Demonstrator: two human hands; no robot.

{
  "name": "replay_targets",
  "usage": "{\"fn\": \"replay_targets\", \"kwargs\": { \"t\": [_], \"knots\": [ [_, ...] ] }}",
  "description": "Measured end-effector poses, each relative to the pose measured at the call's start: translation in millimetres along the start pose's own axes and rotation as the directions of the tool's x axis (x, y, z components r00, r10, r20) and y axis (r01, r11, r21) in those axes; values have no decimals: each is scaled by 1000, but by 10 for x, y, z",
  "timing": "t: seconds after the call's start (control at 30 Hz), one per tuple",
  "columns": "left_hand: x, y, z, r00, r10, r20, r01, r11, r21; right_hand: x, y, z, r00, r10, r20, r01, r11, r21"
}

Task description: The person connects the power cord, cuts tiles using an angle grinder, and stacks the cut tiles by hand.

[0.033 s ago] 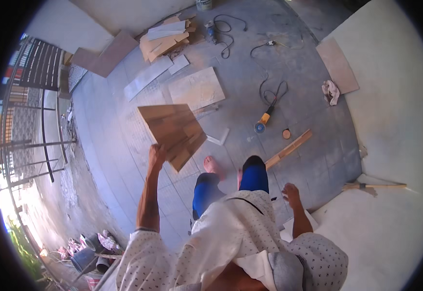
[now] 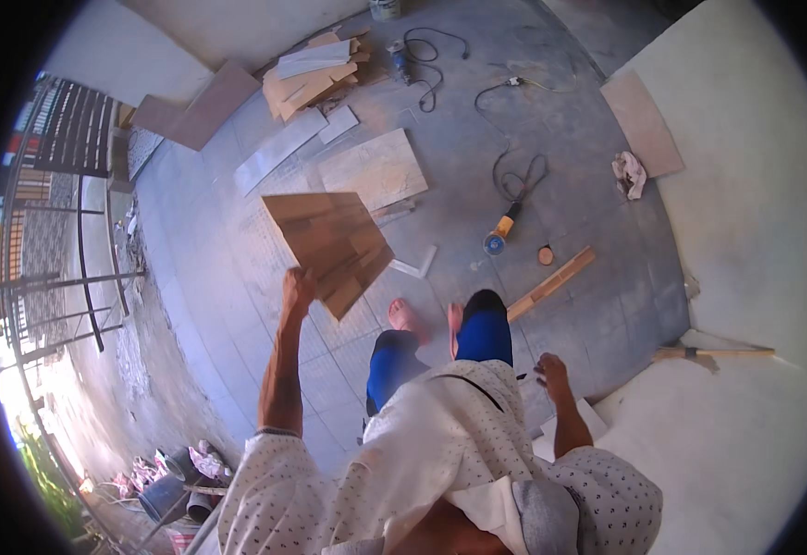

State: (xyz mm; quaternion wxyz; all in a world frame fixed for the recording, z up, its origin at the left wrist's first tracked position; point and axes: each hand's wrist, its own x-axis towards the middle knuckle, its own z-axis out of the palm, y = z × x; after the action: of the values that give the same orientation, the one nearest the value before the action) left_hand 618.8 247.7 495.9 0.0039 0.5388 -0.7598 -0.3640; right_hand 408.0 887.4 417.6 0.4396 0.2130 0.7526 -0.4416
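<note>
My left hand [image 2: 300,289] grips the lower left edge of a brown wood-patterned tile [image 2: 334,245], fingers closed round its rim. The tile is held up off the floor and tilted, with slanted sides. Low at my right side hangs my right hand [image 2: 551,370], fingers loosely bent and apart, nothing seen in them. Ahead of it on the floor lies a narrow wood-patterned strip [image 2: 551,281]. A yellow angle grinder [image 2: 502,229] with a blue disc rests farther off, beside a small round piece [image 2: 546,254].
Beyond the held tile lie a pale dusty tile [image 2: 380,171], a long white piece [image 2: 278,151] and a heap of cardboard and offcuts [image 2: 311,79]. A blue power tool [image 2: 398,57] and cords lie at the back. A crumpled cloth [image 2: 629,175] sits by the right wall; buckets [image 2: 165,498] stand lower left.
My left hand and the tile have shifted very slightly up in the picture. More of my right foot shows. My right hand stays low at my side.
</note>
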Motion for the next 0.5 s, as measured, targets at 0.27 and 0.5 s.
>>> {"fn": "replay_targets", "kwargs": {
  "t": [0.27, 0.5],
  "knots": [
    [1850, 1501, -102, 998, 43, -50, -47, 995, -91, 336, -68, 527, 989, 95, 109, 11, 703, -711],
    [3471, 2640, -20, 995, 45, -84, -52, 996, -78, 2384, -2756, 306, 969, 45, 244, 140, 711, -689]
  ]
}}
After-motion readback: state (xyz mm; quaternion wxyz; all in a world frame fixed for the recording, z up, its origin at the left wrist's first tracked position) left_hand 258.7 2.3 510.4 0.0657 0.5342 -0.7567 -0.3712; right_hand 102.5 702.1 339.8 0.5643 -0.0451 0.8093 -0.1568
